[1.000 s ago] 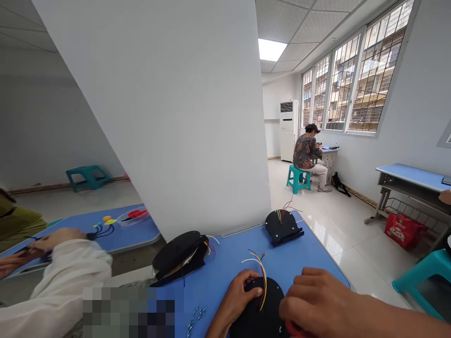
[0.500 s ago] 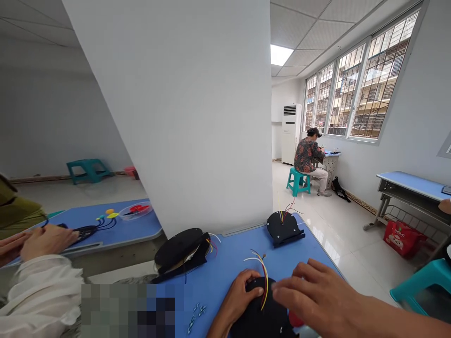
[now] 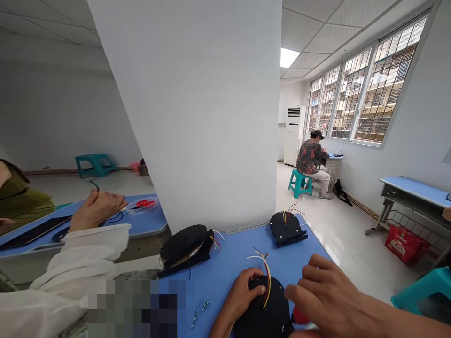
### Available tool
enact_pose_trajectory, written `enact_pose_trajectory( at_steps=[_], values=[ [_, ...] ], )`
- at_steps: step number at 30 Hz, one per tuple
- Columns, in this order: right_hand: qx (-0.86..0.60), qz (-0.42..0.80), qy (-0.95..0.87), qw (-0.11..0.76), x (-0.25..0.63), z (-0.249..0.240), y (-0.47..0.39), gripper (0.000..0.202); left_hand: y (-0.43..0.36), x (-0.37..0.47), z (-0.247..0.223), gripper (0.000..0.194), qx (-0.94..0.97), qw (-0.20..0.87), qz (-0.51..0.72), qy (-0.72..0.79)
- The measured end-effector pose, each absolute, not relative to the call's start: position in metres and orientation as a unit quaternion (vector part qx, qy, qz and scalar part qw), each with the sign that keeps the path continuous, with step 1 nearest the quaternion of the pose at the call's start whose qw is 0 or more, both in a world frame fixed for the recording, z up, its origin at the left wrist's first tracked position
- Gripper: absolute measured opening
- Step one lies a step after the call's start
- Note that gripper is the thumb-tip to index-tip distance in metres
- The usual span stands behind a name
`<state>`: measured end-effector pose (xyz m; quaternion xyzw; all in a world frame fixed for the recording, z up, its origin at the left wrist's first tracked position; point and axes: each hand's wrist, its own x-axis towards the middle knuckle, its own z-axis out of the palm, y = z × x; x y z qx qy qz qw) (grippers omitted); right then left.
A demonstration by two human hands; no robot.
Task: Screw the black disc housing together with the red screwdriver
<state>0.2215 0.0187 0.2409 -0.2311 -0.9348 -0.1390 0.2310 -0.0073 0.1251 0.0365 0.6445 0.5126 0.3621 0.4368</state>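
Observation:
My left hand (image 3: 244,295) grips the upper left edge of a round black casing (image 3: 255,317), its thumb lying on the top face. A bundle of yellow, red and white wires (image 3: 268,281) rises from the casing's middle and curves upward. My right hand (image 3: 327,295) is curled at the casing's right side. Beneath its fingers shows a red rounded thing (image 3: 299,316) with a dark part touching or close to the casing's edge; the hand hides most of it, so its kind is unclear. Small twisted blue-and-white pieces (image 3: 200,311) lie on the blue table (image 3: 225,258) left of my wrist.
Two similar black casings with wires stand farther back, one at left (image 3: 186,249) and one at right (image 3: 287,230). A white pillar (image 3: 211,117) rises behind the table. At left, a co-worker's hand (image 3: 97,209) works near a clear dish (image 3: 155,206) with red-handled scissors.
My right hand's fingers have curled in more beside the casing. My left hand keeps its grip. The co-worker's hand at left has lifted and moved right, and the view has shifted slightly.

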Motion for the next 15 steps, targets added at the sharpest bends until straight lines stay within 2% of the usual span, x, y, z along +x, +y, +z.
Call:
enact_pose_trajectory(
  at_steps=[3, 7, 11, 15],
  values=[
    [-0.196, -0.1, -0.957, 0.189, 0.2217, 0.2398, 0.0189, 0.029, 0.1252, -0.007, 0.035, 0.027, 0.643, 0.438, 0.363, 0.513],
    [-0.212, -0.148, -0.931, 0.259, 0.2214, 0.2386, 0.0191, 0.043, 0.1249, -0.0069, 0.035, 0.027, 0.642, 0.44, 0.359, 0.515],
    [-0.18, -0.073, -0.958, 0.21, 0.2215, 0.2417, 0.0179, 0.036, 0.1239, -0.0066, 0.0364, 0.026, 0.64, 0.446, 0.356, 0.515],
    [-0.182, -0.137, -0.945, 0.235, 0.2218, 0.2377, 0.0194, 0.039, 0.1226, -0.0062, 0.04, 0.028, 0.632, 0.454, 0.349, 0.522]
  ],
)
